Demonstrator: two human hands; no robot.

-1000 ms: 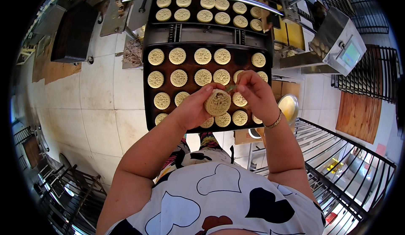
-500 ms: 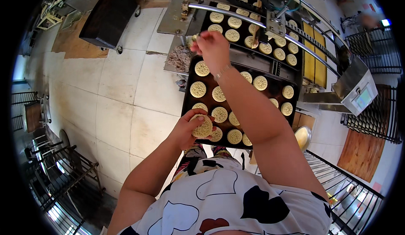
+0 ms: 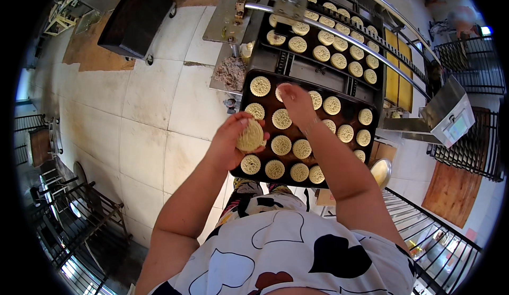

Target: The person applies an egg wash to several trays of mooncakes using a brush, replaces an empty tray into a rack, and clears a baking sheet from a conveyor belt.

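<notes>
My left hand is closed around a pale round mooncake with a pressed pattern, held just over the left edge of a dark baking tray. More mooncakes with scalloped rims, such as one mooncake, lie in rows on that tray. Over its far left part, my right hand has its fingers curled down at another mooncake, covering much of it. Part of the tray is hidden under my right forearm.
Beyond lies a second dark tray of mooncakes under a machine's metal rail. A crumbly brown heap sits on a metal ledge left of the trays. Right of them stands a tilted control screen; a bowl is nearer me.
My right hand has come back from beside the brown heap to the near tray. The mooncake in my left hand has risen slightly. The machine's head has shifted left, uncovering more far-tray mooncakes.
</notes>
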